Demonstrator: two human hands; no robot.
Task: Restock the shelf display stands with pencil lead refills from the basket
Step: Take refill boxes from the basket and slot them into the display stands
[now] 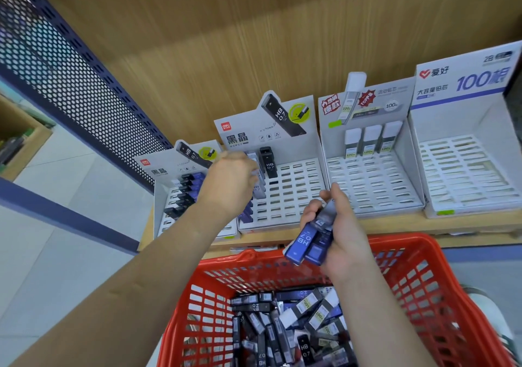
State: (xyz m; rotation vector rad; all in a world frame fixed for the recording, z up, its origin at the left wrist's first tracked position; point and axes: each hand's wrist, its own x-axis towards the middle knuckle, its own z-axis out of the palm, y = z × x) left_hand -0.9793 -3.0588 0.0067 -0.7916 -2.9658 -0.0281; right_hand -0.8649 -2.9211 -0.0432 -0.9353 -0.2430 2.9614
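Several blue lead refills sit gripped in my right hand at centre frame, above the red basket holding more; my left hand is at the second display stand from the left, fingers blurred, so I cannot tell its grip

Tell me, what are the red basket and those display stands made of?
The red basket looks like glossy moulded plastic, given its shiny lattice walls. The display stands are probably matte printed cardboard: thin folded sides, punched slots.
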